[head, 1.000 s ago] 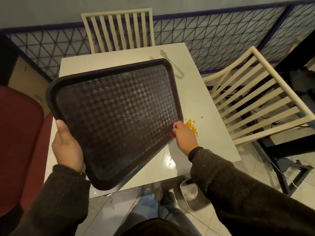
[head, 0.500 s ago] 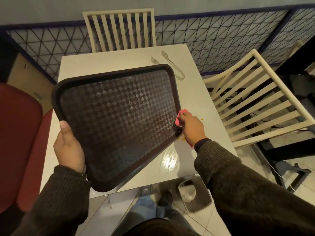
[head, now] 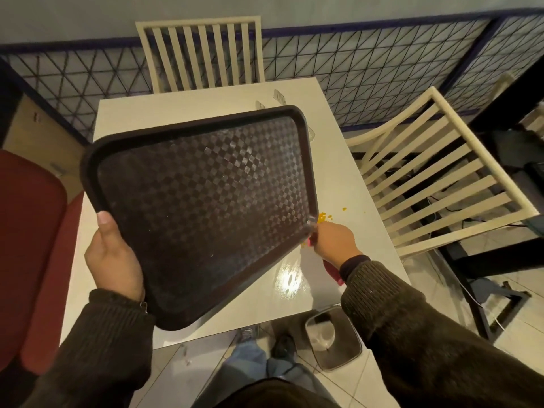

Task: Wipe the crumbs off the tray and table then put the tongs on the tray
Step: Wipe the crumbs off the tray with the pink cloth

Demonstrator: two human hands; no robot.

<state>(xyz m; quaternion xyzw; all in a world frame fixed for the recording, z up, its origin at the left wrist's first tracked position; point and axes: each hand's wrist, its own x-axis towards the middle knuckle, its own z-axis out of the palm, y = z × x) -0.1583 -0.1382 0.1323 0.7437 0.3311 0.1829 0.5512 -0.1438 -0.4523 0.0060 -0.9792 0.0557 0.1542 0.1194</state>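
My left hand [head: 113,260] grips the near left edge of a dark brown checker-patterned tray [head: 203,207] and holds it tilted above the white table [head: 332,160]. At the tray's lower right corner my right hand [head: 334,241] is closed on a pink cloth [head: 332,270], which hangs out under the wrist. Yellow crumbs [head: 323,217] lie on the table just beyond that hand. Clear plastic tongs [head: 279,97] rest on the far side of the table, mostly hidden behind the tray's far edge.
A cream slatted chair [head: 203,51] stands at the table's far end and another [head: 441,178] on the right. On the left is a red seat [head: 26,245]. A small steel bin [head: 332,340] sits on the tiled floor by my feet, under the table's near edge.
The right hand with the cloth moved back and forth along the tray's lower right corner, covering then uncovering the crumbs. The tray shifted slightly, hiding more of the tongs.
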